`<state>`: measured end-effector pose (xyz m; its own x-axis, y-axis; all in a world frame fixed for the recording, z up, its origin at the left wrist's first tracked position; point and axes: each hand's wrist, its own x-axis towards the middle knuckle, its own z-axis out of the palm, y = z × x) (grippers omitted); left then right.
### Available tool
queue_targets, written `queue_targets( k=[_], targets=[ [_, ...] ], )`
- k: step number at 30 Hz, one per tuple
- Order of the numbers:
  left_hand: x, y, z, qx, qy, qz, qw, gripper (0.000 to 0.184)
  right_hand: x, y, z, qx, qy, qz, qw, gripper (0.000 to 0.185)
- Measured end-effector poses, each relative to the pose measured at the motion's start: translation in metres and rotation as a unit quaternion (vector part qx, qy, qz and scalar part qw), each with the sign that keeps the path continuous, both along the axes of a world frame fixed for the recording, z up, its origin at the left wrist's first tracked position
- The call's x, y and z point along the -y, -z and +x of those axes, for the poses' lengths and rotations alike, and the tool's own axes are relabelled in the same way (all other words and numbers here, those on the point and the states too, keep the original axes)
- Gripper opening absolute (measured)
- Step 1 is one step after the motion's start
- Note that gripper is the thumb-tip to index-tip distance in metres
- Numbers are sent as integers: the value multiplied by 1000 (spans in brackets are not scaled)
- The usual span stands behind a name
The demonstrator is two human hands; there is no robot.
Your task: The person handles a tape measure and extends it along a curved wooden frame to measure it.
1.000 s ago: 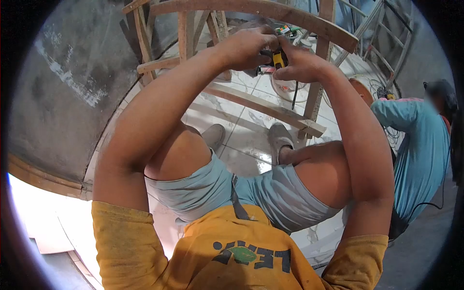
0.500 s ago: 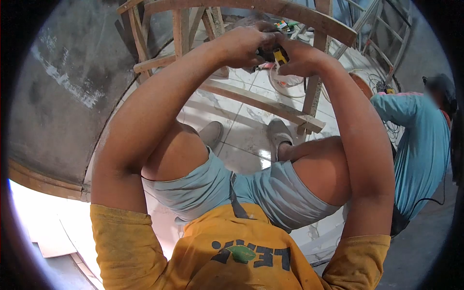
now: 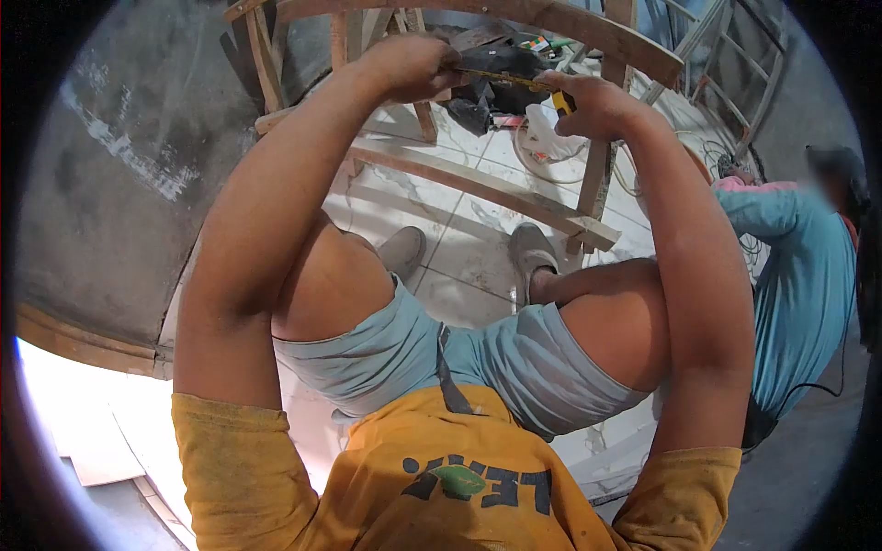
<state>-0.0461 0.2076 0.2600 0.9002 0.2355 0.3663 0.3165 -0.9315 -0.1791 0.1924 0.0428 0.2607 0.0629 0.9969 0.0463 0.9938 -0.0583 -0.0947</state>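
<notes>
A yellow and black tape measure point(image 3: 562, 104) sits in my right hand point(image 3: 597, 106), whose fingers are closed around its case. Its yellow blade point(image 3: 503, 77) is drawn out a short way toward the left. My left hand point(image 3: 415, 66) pinches the blade's free end; the fingertips are partly hidden. Both hands are raised just below the curved top rail of a wooden frame point(image 3: 514, 15). A lower crossbar point(image 3: 469, 188) of rough wood runs beneath them, in front of my feet.
A black plastic sheet or bag point(image 3: 501, 60) lies behind the hands, with a white plastic bag point(image 3: 551, 138) nearby. Metal ladders point(image 3: 744, 64) stand at upper right. A person in a teal shirt point(image 3: 799, 266) is close on my right, near loose cables. A grey wall point(image 3: 110, 202) rises at left.
My hands were together and have moved apart, the left one leftward and the right one slightly rightward. The tape blade now shows stretched between them. The person at right has shifted an arm slightly.
</notes>
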Motion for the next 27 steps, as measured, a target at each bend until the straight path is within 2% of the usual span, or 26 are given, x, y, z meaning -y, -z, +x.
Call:
queue_targets(
  k=[3,6,11,12,16,18,22,24,25,27],
  targets=[
    [5,-1,0,-33,-41,-61,997,37,2,-3,-3,-6,23,-32,999,83],
    [8,-6,2,-99,-86,-75,989,39,4,1,-2,-13,-13,9,1000,80],
    [1,1,-3,-115,-72,-111,985,40,4,2,-6,-34,-51,11,998,69],
    [0,2,-2,-131,-66,-131,981,40,6,-5,-10,-38,-32,-31,998,65],
    [9,2,0,-122,-74,-136,980,38,4,1,-5,-52,-38,-15,998,63],
    [16,-2,0,-132,-73,-178,973,35,7,-3,-11,-69,-41,-23,996,65],
    [17,7,6,-66,-7,-164,984,33,11,-10,-22,-69,-47,-31,996,67],
    [26,3,13,-12,46,-93,995,30,11,-10,-26,-59,-59,-30,996,70],
    [31,1,16,-12,46,-93,995,30,11,-10,-28,-59,-59,-29,996,70],
    [45,-6,23,8,-3,-20,1000,30,13,-12,-31,-52,-53,-26,997,72]
  ],
)
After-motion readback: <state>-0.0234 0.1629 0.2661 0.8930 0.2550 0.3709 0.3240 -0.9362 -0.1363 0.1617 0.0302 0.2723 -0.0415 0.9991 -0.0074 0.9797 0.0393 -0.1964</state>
